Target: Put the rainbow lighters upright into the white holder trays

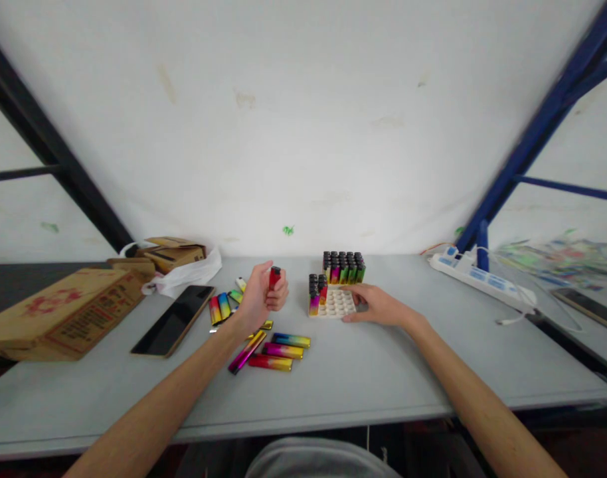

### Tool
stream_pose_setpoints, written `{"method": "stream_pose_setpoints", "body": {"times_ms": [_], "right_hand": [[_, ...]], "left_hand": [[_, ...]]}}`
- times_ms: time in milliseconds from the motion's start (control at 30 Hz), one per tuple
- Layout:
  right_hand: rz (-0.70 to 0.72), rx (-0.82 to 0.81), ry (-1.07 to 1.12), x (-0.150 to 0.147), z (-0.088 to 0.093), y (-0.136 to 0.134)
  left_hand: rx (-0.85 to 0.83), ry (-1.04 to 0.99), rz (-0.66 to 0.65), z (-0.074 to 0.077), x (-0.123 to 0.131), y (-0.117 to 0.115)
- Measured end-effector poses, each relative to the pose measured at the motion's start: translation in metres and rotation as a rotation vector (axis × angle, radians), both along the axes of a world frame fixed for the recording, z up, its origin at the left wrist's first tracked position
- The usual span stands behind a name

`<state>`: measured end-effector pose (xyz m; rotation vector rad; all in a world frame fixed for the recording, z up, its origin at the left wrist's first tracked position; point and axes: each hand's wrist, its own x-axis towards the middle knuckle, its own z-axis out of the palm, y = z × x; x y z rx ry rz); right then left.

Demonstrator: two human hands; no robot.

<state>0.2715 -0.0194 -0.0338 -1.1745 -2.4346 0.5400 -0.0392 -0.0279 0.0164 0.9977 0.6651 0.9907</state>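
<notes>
Apparently partway through filling the white tray point(338, 303) one piece at a time, with standing lighters point(314, 297) already set in the left end of the white tray and bare holes across much of the rest. Holding a red lighter point(274, 277) in the left hand point(262, 291), left of the white tray and apart from it, with fingers curled closed round the body, dark cap uppermost and lower end hidden in the grip. Spreading the right hand point(376, 305) wide at the right end of the white tray, with thumb at the near corner and fingertips by the far one, seemingly to steady it; cannot tell how firmly. Judging by this, between picking and placing: in grasp, but not yet over a hole. Calling next, most likely, for a short carry rightward to a bare hole beside the filled end of the white tray, keeping the cap up, lining up the lower end, then lowering straight without tipping the neighbours, and bracing meanwhile with the right hand. Leaving for later rounds, presumably, the loose lighters point(283, 350) lying to the near left of the white tray and the further lighters point(224, 305) well to its left, beside a dark phone point(174, 320). Standing just behind the white tray, a packed block of dark-capped lighters point(344, 271).
</notes>
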Motion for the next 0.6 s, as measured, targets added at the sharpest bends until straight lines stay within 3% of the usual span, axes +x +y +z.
{"method": "stream_pose_setpoints", "body": {"times_ms": [333,600], "right_hand": [[-0.006,0.002,-0.001,0.0,-0.001,0.0],[-0.003,-0.021,0.02,0.002,-0.004,0.002]], "left_hand": [[0.163,0.295,0.257,-0.013,0.01,0.001],[0.174,0.333,0.255,-0.018,0.011,-0.001]]}}
